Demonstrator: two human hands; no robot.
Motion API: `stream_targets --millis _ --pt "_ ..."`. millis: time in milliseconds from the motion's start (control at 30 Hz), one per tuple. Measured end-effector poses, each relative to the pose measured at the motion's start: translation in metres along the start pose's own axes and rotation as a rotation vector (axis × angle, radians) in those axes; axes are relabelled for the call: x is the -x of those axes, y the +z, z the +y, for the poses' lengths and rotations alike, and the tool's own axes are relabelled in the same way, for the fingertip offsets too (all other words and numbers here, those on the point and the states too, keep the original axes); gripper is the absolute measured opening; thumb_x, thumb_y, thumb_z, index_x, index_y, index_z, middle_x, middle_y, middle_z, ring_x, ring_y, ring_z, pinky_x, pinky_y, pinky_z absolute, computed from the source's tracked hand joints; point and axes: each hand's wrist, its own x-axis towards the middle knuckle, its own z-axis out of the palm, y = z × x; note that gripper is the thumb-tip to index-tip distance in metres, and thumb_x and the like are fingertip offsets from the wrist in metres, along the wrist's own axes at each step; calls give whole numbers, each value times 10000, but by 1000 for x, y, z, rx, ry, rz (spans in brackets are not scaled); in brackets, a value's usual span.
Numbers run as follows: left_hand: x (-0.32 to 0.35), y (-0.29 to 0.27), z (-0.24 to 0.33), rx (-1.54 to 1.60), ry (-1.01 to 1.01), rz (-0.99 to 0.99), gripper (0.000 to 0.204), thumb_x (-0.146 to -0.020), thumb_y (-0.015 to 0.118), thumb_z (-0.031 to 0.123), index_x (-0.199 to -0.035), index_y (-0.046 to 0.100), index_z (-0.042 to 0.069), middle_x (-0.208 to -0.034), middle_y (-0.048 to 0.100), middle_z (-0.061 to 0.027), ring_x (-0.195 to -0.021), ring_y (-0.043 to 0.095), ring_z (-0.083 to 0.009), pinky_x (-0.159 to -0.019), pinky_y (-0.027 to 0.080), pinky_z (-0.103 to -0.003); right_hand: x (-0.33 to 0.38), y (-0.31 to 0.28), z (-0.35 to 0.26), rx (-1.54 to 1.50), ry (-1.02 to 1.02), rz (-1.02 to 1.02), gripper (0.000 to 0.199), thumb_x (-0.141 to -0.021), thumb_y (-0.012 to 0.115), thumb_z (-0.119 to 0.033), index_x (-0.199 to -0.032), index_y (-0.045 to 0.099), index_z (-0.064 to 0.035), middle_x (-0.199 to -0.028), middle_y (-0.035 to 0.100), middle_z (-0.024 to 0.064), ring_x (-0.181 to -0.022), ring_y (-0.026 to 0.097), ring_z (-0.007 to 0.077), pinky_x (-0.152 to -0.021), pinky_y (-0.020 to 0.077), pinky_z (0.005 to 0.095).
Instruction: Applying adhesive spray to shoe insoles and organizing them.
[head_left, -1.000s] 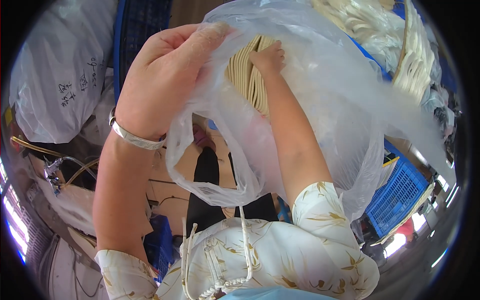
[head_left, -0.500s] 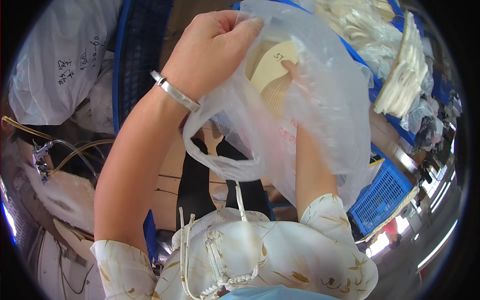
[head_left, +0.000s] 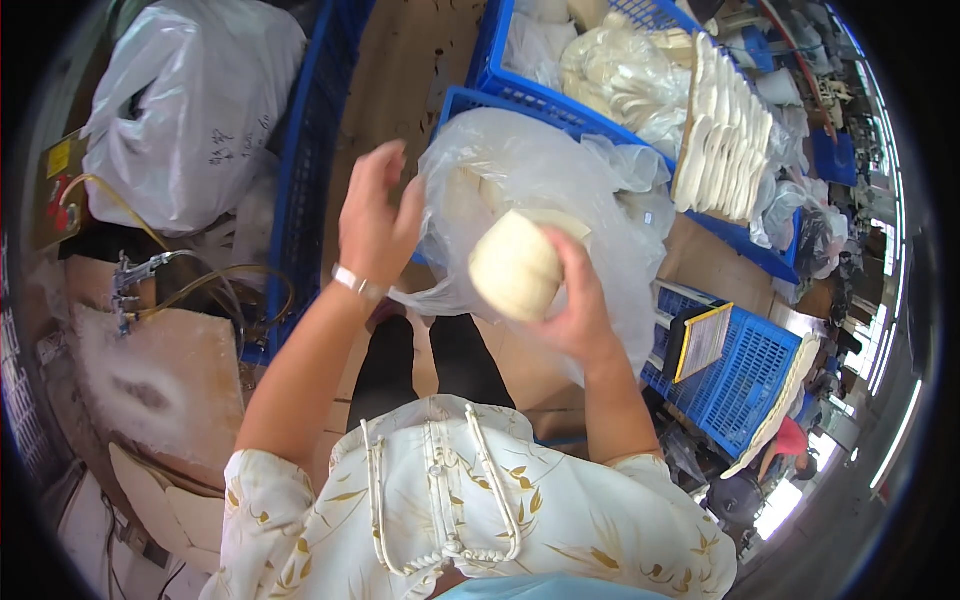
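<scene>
Right hand (head_left: 575, 315) has its grip clamped on a cream stack of insoles (head_left: 515, 272), held just clear of the clear plastic bag (head_left: 560, 180); left hand (head_left: 375, 215) is open, fingers apart, beside the bag's mouth. Looks like the unbagging step; next move prob. needs somewhere to set the stack. Blue crates (head_left: 735, 365) w/ more insoles crowd a cardboard-lined floor (head_left: 400, 70), white sack (head_left: 190, 110) at left.

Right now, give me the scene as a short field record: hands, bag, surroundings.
left hand: open, fingers spread, at the edge of the clear plastic bag
right hand: gripping a cream rounded bundle, outside the bag
bracelet: on the left wrist
behind: blue crates with cream pieces
left side: white sack
</scene>
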Motion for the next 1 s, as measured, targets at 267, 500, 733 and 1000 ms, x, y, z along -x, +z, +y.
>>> stream_targets --millis 267,500,733,1000 --pt "108 -146 47 1502 -1067 -481 574 -911 523 419 -1299 450 2 -1246 549 -157 -1065 582 -234 -918 464 -367 32 77 -111 234 -875 -228 389 -821 578 -150 -1201 522 -212 -1281 528 11 -1182 495 220 -1083 271 422" --pt "183 -201 21 1361 -722 10 542 -866 573 268 -1323 423 17 -1237 557 -132 -1106 571 -235 -977 440 -379 16 134 -126 257 -924 -502 516 -777 570 -71 -1275 484 -173 -1410 375 116 -1316 328 296 -1088 233 493" --pt "291 -269 18 1212 -420 744 589 -782 652 141 -1308 405 44 -1211 546 -97 -1131 534 -207 -979 424 -361 21 171 -88 48 -495 -603 555 -749 613 -68 -1274 441 -10 -1361 378 223 -1203 449 360 -1009 383 403" --pt "439 -368 -27 823 -461 1170 599 -783 641 153 -1309 398 3 -1211 542 -111 -1125 534 -217 -981 423 -361 46 207 -73 297 -111 -1204 477 -790 614 -235 -1193 546 9 -1196 564 208 -1030 587 336 -877 475 392"
